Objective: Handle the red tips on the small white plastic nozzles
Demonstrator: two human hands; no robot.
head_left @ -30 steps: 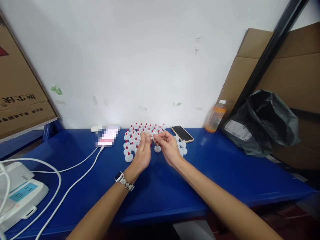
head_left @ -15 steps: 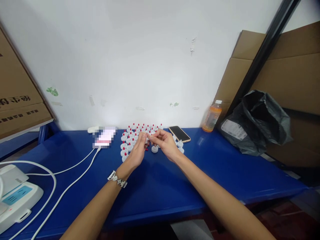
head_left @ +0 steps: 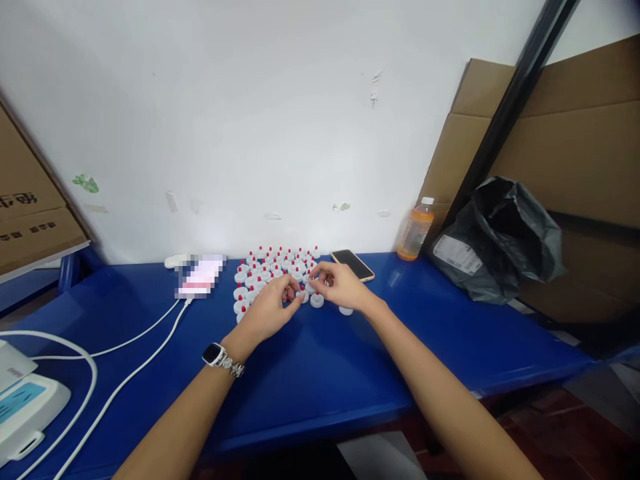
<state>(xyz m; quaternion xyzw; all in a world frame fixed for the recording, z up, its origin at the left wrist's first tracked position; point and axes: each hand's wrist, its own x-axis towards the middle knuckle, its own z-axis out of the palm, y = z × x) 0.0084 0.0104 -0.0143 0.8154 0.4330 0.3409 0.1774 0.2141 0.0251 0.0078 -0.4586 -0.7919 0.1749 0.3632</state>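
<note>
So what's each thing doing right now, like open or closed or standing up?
Orange drink bottle: upright, cap on.
Phone: lying flat, screen dark.
Black bag: crumpled, slumped against cardboard.
White caps with red tips: standing tips up, in rows.
White cable: lying loose across the blue table.
Left hand: fingers at the caps.
Right hand: fingers pinching a cap.

Left hand (head_left: pixel 267 308): centre of frame, fingers curled, low over the blue desk (head_left: pixel 320 373), fingertips at a small white plastic cap (head_left: pixel 302 295).
Right hand (head_left: pixel 341 285): just right of it, fingers among the white red-tipped caps (head_left: pixel 273 267).
Upper right: black plastic bag (head_left: pixel 500 240).
</note>
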